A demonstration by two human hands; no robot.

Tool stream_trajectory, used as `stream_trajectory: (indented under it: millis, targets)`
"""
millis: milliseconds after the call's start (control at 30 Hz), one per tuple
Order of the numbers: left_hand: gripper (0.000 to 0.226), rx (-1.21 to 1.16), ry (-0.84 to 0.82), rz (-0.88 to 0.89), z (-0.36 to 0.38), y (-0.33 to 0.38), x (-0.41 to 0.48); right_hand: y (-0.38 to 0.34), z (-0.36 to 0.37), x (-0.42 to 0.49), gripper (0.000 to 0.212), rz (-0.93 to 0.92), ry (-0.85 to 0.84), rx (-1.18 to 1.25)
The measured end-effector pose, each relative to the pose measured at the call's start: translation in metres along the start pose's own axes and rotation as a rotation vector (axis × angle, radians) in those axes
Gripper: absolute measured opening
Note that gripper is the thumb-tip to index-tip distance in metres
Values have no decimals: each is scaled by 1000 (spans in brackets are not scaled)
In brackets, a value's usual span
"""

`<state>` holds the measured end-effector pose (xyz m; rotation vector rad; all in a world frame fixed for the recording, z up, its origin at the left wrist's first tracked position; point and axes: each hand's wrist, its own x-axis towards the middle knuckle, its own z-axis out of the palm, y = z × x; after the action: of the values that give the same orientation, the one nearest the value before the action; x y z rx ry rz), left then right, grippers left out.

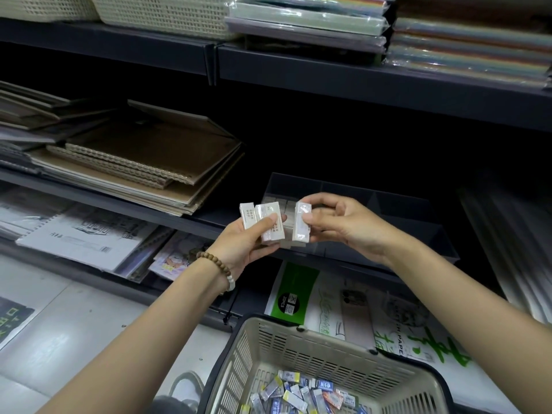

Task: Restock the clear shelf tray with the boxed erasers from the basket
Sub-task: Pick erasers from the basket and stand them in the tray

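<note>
Green pack (294, 282): a black round badge is showing "20PCS" in white, turned sideways.
White paper pack (418, 330): dark letters are reading "PAPE" down the sheet, running into the basket (313, 354) rim. The large green brush characters beside them are not reading clearly.
Boxed erasers (270, 224): small dark print is running along the white faces, too small to read.
Loose erasers (298, 392) in the basket: blue and yellow labels are carrying print too small to read.

Shelf in front of me (89, 198): dark, level.
On its left: stacked brown sketchbooks (143, 162).
On its right: clear tray (388, 219).
</note>
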<state>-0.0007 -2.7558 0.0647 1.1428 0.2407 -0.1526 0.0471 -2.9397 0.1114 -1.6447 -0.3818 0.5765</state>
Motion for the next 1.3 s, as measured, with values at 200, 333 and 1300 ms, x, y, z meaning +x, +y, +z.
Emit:
stream_trajectory:
  millis: [200,333,1300]
  targets:
    - [28,-101,-43,51,8,2,-1,3,13,-7,19,-14,44,114]
    - [25,-132,-29,51,8,3,-3,5,19,-12,17,5,22,144]
    - [13,-7,-1,172,12,-5,-2,0,1,-12,16,58,189,200]
